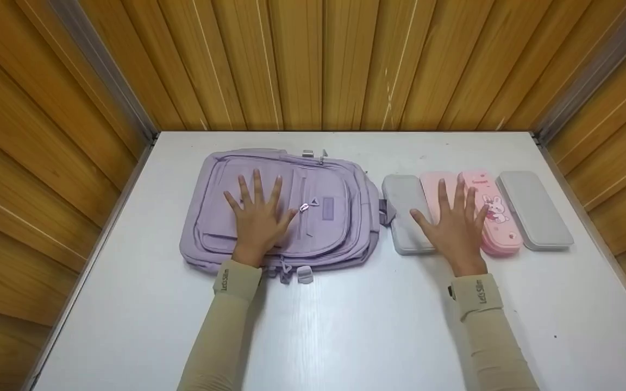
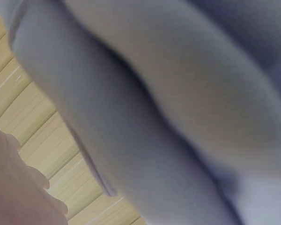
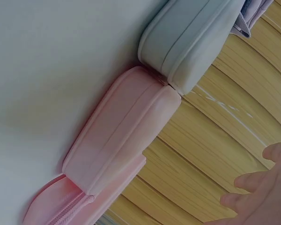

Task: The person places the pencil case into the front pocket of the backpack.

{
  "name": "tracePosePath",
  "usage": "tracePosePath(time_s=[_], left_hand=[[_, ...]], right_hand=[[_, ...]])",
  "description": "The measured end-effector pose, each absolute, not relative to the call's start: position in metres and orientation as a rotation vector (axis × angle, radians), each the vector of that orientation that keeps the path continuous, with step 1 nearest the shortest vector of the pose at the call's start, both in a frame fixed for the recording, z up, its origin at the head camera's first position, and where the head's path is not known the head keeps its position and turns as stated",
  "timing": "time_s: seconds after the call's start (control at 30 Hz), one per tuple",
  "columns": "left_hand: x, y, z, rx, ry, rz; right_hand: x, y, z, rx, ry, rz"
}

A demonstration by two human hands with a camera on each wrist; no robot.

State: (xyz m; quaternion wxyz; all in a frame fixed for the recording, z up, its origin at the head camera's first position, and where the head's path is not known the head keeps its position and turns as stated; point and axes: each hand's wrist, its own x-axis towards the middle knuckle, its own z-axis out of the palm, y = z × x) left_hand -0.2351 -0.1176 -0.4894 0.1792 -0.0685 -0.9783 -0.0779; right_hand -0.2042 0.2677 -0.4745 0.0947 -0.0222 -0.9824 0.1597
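A lilac backpack (image 1: 324,182) lies flat on the table, front pockets and zips facing up. Over its front my left hand (image 1: 258,217) is spread with straight fingers, holding nothing; the left wrist view shows the bag's padded side (image 2: 93,103) close up. My right hand (image 1: 457,233), also spread and holding nothing, hovers above a row of pencil cases. In that row are a grey case (image 1: 400,217), a plain pink case (image 1: 431,187) partly hidden by the hand, a pink case with a bunny picture (image 1: 500,231), and another grey case (image 1: 538,212).
The white table (image 1: 345,331) carries the bag on the left and the cases on the right. Wood-patterned panels (image 1: 302,65) close off the back and both sides. A strap buckle (image 1: 305,274) sticks out from the bag's near edge.
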Motion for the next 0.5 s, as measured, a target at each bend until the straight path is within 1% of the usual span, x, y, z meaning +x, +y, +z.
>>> tracePosePath(time_s=[0.23,0.5], left_hand=[[-0.234,-0.118,-0.484,-0.234,-2.751,-0.256],[-0.232,-0.114,-0.482,-0.413,-2.769,-0.445]], right_hand=[[-0.200,0.267,-0.472,-0.104,-2.923,0.575],[-0.189,0.263,-0.472,-0.232,-2.885,0.827]])
